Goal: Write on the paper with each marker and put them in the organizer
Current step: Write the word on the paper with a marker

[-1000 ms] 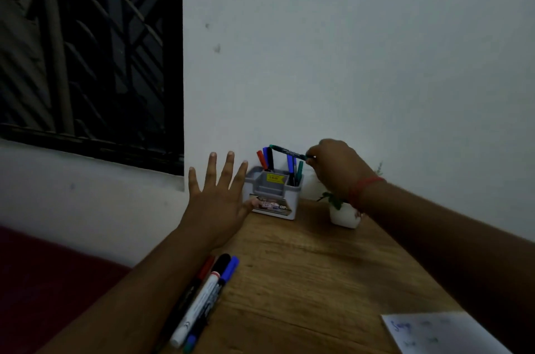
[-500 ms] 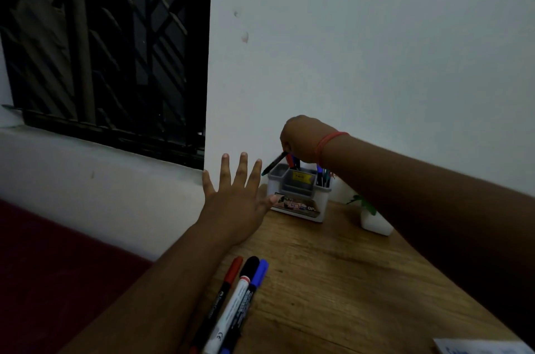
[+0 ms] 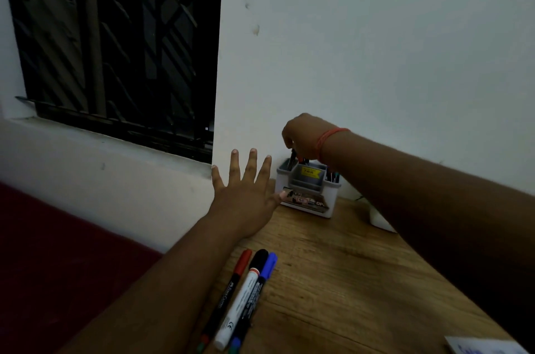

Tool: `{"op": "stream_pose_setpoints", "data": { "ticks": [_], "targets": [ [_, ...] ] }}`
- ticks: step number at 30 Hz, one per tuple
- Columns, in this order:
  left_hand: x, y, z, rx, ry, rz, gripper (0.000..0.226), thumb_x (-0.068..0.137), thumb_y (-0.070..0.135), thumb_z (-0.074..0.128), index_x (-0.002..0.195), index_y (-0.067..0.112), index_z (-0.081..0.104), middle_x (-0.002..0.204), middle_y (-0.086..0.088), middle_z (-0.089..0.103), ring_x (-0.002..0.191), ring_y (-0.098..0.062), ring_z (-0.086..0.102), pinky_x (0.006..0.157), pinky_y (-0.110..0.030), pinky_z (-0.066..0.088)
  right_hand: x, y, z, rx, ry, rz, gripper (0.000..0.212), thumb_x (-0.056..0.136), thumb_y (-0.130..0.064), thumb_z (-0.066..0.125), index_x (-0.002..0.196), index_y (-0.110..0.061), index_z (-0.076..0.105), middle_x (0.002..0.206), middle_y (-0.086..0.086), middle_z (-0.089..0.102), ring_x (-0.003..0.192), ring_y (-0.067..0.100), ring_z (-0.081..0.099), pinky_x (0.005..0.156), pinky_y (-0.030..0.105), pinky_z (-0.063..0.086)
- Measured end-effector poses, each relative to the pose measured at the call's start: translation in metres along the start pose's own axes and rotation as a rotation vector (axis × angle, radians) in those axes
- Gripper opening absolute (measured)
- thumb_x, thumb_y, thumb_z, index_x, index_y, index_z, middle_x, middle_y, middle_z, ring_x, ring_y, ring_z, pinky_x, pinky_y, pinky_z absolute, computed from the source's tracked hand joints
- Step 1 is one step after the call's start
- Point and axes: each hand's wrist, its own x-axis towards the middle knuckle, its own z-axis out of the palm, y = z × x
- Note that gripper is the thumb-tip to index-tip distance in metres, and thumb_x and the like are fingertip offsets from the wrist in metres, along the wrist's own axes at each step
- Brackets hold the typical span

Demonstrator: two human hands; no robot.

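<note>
A grey and white organizer [image 3: 307, 196] stands at the back of the wooden desk against the wall, with several markers upright in its rear slots. My right hand [image 3: 299, 133] hovers over its left rear slot and pinches a dark marker [image 3: 293, 157], which points down into that slot. My left hand [image 3: 246, 194] is spread flat beside the organizer, its thumb touching the front left corner. Three markers lie side by side near the desk's left edge: a red-capped one [image 3: 228, 294], a white one with a black cap [image 3: 241, 298] and a blue-capped one [image 3: 257, 293]. A corner of the paper [image 3: 486, 346] shows at bottom right.
A white pot [image 3: 379, 220] with a small plant stands right of the organizer, mostly behind my right forearm. The white wall rises directly behind the desk [image 3: 347, 281]. A barred dark window [image 3: 115, 43] fills the upper left, and a dark red surface [image 3: 58, 252] lies below it.
My right hand carried the dark marker leftward over the organizer and tipped it from lying level to pointing down into the left rear slot. My left hand stayed beside the organizer.
</note>
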Motion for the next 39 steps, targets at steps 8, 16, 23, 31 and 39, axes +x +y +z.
{"op": "stream_pose_setpoints", "data": {
  "ticks": [8, 16, 23, 31, 39],
  "targets": [
    [0.002, -0.008, -0.004, -0.030, -0.034, 0.024, 0.076, 0.092, 0.071, 0.012, 0.154, 0.036, -0.014, 0.163, 0.001, -0.022, 0.146, -0.029, -0.029, 0.114, -0.063, -0.010, -0.001, -0.001, 0.016, 0.313, -0.031, 0.054, 0.042, 0.091, 0.006, 0.055, 0.128, -0.012, 0.060, 0.126, 0.012, 0.064, 0.113, 0.028, 0.061, 0.094, 0.032, 0.051],
    [-0.014, -0.018, -0.024, -0.498, -0.341, 0.286, 0.029, 0.093, 0.039, 0.063, 0.121, 0.048, 0.059, 0.135, 0.010, 0.059, 0.127, -0.009, 0.050, 0.106, -0.032, 0.037, -0.036, 0.032, 0.004, 0.439, 0.330, 0.066, 0.039, 0.093, -0.018, 0.067, 0.131, -0.016, 0.055, 0.125, 0.008, 0.060, 0.114, 0.026, 0.057, 0.098, 0.040, 0.050],
    [-0.024, -0.013, -0.037, -0.561, -0.663, 0.390, 0.037, 0.087, 0.006, 0.064, 0.111, 0.033, 0.073, 0.121, 0.010, 0.066, 0.114, -0.002, 0.057, 0.102, -0.026, 0.045, -0.122, 0.031, 0.014, 0.464, 0.319, -0.047, 0.034, 0.094, -0.025, 0.066, 0.126, -0.019, 0.058, 0.117, 0.002, 0.062, 0.102, 0.018, 0.060, 0.086, 0.032, 0.050],
    [-0.028, -0.005, -0.036, -0.451, -0.699, 0.427, 0.019, 0.091, 0.021, 0.067, 0.105, 0.031, 0.074, 0.116, 0.004, 0.058, 0.112, -0.015, 0.054, 0.102, -0.039, 0.045, -0.197, 0.036, 0.018, 0.506, 0.189, -0.066, 0.040, 0.088, -0.047, 0.050, 0.125, -0.033, 0.054, 0.108, -0.018, 0.056, 0.094, -0.003, 0.056, 0.071, 0.012, 0.042],
    [-0.029, 0.000, -0.029, -0.392, -0.647, 0.441, 0.012, 0.091, 0.034, 0.067, 0.103, 0.033, 0.070, 0.109, 0.011, 0.061, 0.106, -0.009, 0.054, 0.099, -0.036, 0.044, -0.248, 0.054, 0.026, 0.519, 0.103, -0.065, 0.048, 0.079, -0.067, 0.037, 0.121, -0.046, 0.047, 0.107, -0.028, 0.054, 0.096, -0.010, 0.055, 0.073, 0.013, 0.046]
  ]
}}
